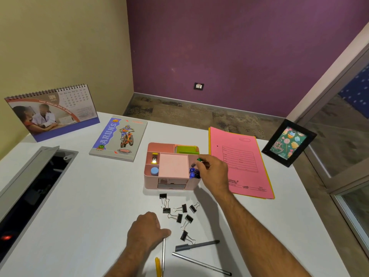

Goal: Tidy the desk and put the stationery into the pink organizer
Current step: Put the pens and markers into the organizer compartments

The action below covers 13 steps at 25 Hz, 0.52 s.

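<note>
The pink organizer stands mid-desk, holding a pink note pad, green notes, a yellow stapler, a blue round item and blue-capped pens in its right compartment. My right hand hovers over that right compartment, fingers pinched on a green-capped pen. Several black binder clips lie scattered in front of the organizer. My left hand rests on the desk with its fingers curled over the top of a silver pen. A grey pen, another silver pen and a yellow pen lie near the front edge.
A pink file folder lies right of the organizer, with a black photo frame beyond it. A notebook and desk calendar sit at the back left. An open grey cable tray is set into the desk's left side.
</note>
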Tool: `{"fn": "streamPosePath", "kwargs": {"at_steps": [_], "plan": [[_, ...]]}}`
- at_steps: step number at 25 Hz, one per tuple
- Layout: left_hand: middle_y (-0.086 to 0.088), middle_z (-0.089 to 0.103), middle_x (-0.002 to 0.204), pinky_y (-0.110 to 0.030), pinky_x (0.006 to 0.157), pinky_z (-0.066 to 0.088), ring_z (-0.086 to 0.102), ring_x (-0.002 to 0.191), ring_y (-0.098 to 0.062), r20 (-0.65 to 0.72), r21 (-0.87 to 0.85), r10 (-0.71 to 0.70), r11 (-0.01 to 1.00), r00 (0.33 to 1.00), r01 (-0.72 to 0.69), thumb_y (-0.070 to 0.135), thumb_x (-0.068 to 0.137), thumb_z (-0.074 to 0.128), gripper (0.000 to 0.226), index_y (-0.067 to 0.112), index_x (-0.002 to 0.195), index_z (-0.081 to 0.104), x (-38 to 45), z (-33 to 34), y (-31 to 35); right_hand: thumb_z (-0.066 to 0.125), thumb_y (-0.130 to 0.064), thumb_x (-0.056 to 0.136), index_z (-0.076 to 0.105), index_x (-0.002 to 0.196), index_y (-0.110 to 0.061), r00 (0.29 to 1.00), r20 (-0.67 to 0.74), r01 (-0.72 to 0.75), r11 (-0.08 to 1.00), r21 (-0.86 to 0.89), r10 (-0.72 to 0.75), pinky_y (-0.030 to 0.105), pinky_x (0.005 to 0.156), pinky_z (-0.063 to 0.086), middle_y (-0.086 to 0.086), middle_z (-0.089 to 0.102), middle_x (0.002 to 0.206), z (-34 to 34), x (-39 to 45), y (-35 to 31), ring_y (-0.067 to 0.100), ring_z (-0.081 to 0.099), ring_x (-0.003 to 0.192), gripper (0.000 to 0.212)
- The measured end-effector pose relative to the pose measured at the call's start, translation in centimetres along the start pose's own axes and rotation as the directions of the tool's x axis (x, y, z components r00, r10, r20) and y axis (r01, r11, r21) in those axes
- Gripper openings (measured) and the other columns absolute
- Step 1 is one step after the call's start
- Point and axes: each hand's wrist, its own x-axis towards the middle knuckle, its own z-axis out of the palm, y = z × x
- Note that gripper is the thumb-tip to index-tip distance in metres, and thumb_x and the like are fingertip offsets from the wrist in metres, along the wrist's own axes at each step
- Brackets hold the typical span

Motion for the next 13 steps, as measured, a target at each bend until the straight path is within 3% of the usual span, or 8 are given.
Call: {"fn": "streamPosePath", "kwargs": {"at_steps": [2,5,8,10,13], "plan": [[0.006,0.067,0.072,-0.023,0.064,0.052,0.064,0.069,-0.01,-0.002,-0.014,-0.016,1.0,1.0,0.016,0.041,0.059,0.074,0.027,0.022,0.067,0.058,0.0,0.2,0.1,0.069,-0.022,0.089,0.075,0.107,-0.015,0.999,0.024,-0.03,0.999,-0.031,0.031,0.019,0.077,0.055,0.001,0.076,0.099,0.4,-0.5,0.5,0.008,0.065,0.083,0.021],[0.003,0.07,0.071,-0.023,0.066,0.053,0.066,0.069,-0.012,-0.007,-0.056,-0.021,0.998,1.0,0.021,0.025,0.066,0.07,0.013,0.019,0.065,0.059,0.0,0.2,0.3,0.066,-0.021,0.09,0.076,0.105,-0.013,0.996,0.067,-0.053,0.998,-0.03,0.055,0.035,0.086,0.056,0.002,0.075,0.103,0.3,-1.2,0.8,0.013,0.066,0.092,0.02],[0.002,0.07,0.067,-0.021,0.061,0.051,0.066,0.065,-0.014,-0.016,-0.156,-0.059,0.986,0.998,0.056,0.017,0.065,0.07,0.01,0.016,0.061,0.061,-0.3,0.0,0.6,0.066,-0.021,0.091,0.073,0.111,-0.014,0.998,0.039,-0.055,0.998,0.016,0.054,0.035,0.091,0.052,0.001,0.072,0.113,-0.3,-2.2,0.7,0.017,0.063,0.104,0.023],[0.001,0.07,0.059,-0.02,0.057,0.05,0.066,0.059,-0.014,-0.031,-0.254,-0.082,0.965,0.996,0.071,0.014,0.065,0.071,0.008,0.011,0.06,0.065,-0.3,-0.3,0.5,0.068,-0.02,0.09,0.073,0.109,-0.015,0.999,-0.037,-0.031,0.999,0.038,0.032,0.033,0.085,0.051,-0.002,0.072,0.109,-0.7,-3.1,0.4,0.017,0.062,0.099,0.021],[-0.006,0.066,0.048,-0.018,0.047,0.048,0.059,0.042,-0.017,-0.016,-0.501,-0.076,0.863,0.997,0.058,0.009,0.069,0.067,0.013,0.004,0.056,0.065,-0.3,-0.9,0.7,0.072,-0.013,0.085,0.074,0.099,-0.019,0.997,-0.074,0.017,0.989,0.148,-0.006,0.027,0.064,0.051,-0.01,0.069,0.091,-1.0,-5.0,-0.2,0.009,0.06,0.075,0.015]]}}
